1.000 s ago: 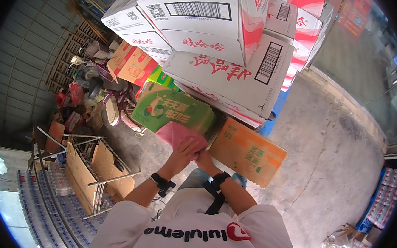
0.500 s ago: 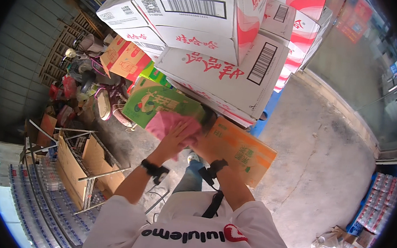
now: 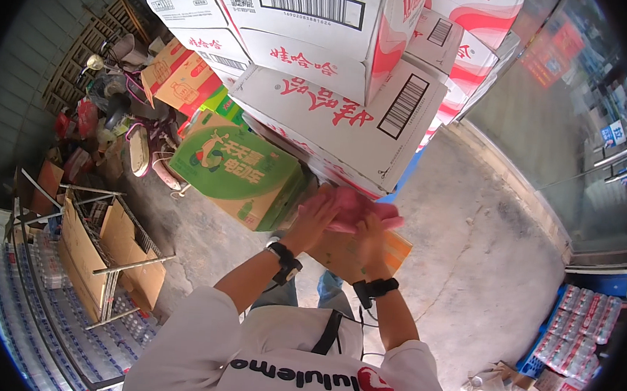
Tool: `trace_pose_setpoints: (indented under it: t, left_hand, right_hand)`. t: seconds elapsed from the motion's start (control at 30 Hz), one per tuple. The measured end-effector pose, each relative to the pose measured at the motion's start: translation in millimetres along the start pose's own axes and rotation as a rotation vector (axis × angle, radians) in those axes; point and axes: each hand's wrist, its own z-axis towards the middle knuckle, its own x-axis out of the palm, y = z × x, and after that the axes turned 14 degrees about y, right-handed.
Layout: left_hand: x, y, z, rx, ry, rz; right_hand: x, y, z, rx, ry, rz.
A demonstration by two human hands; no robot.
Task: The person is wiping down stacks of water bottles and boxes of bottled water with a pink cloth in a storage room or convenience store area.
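Observation:
A pink cloth [image 3: 353, 204] is bunched between my two hands, in front of the stacked white cartons. My left hand [image 3: 317, 216] is closed on its left part, fingers pointing forward. My right hand [image 3: 373, 236] grips its right part, with the fingers bent into the folds. Beneath the cloth and my right hand lies an orange carton [image 3: 398, 251], mostly covered. Just left of my left hand stands a green and brown carton [image 3: 239, 165], its printed top facing up.
White and red cartons [image 3: 334, 113] are piled high ahead. Behind glass doors [image 3: 586, 142] at the right, little shows. A metal rack with cardboard [image 3: 131, 255] and wrapped bottles [image 3: 51, 308] stand at the left. Bottle packs [image 3: 581, 323] sit at the lower right.
The pink cloth has moved right, from the green carton's top to above the orange carton. My right hand now grips it too. The orange carton shows less than before.

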Motion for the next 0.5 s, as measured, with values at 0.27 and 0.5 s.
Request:
trace_pose_setpoints:
  t: [0.27,0.5]
  left_hand:
    - [53.3,-14.5,-52.7,0.090,0.094,-0.093]
    - [72.0,-3.6,-47.2,0.054,-0.134,-0.069]
  right_hand:
    - [9.8,21.8,-51.9,-0.105,0.302,-0.021]
    - [-10.1,50.7,-17.9,-0.270,0.347,-0.144]
